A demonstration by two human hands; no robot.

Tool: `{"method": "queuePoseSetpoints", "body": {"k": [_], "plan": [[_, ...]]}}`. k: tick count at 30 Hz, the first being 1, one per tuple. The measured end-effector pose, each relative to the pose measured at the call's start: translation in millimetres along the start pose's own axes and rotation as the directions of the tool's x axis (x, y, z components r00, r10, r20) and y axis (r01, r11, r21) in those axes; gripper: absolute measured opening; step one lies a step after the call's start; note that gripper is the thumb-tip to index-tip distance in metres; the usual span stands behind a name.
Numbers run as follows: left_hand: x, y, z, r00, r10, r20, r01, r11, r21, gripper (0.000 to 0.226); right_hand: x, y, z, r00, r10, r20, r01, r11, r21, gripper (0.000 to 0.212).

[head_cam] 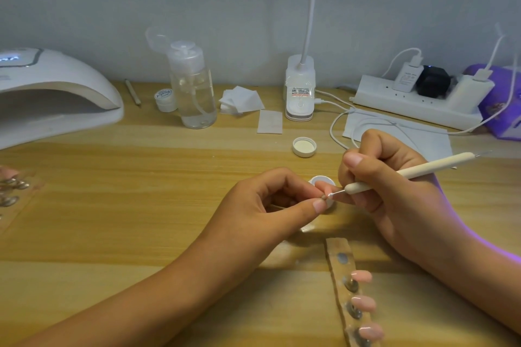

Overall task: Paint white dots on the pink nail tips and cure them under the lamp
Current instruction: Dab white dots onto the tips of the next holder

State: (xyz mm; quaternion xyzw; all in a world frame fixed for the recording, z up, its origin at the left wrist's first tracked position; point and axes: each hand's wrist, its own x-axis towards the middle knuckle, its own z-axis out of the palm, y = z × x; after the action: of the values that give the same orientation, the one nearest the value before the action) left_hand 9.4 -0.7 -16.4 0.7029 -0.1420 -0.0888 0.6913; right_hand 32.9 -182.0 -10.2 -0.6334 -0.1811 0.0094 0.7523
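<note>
The curing lamp [56, 87] is cut off by the left edge, and so is the blurred strip [11, 189] below it. A second strip [338, 248] runs out at the bottom edge. The small jar [321, 179] is mostly hidden behind the left hand [270, 205] and the right hand [394, 191]. The piece [324, 199] that the left hand pinches, at the dotting pen [408, 173], is too small to tell.

Two bare hands and forearms showed from the near edge. The left hand [262, 205] and the right hand [394, 194] had short, rounded nails, plain and pale, on the fingers [352, 160]. The left forearm [141, 304] and the right forearm [476, 267] were uncovered up to the frame's edge. A thin violet glow edged the right forearm's far side.
</note>
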Motion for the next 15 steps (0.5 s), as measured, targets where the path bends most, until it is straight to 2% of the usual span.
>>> {"method": "queuePoseSetpoints", "body": {"k": [15], "plan": [[0.7, -0.9, -0.6, 1.0, 0.006, 0.006, -0.006, 1.0, 0.006, 0.003, 0.1, 1.3, -0.3, 1.0, 0.011, -0.008, -0.01, 1.0, 0.009, 0.023]]}}
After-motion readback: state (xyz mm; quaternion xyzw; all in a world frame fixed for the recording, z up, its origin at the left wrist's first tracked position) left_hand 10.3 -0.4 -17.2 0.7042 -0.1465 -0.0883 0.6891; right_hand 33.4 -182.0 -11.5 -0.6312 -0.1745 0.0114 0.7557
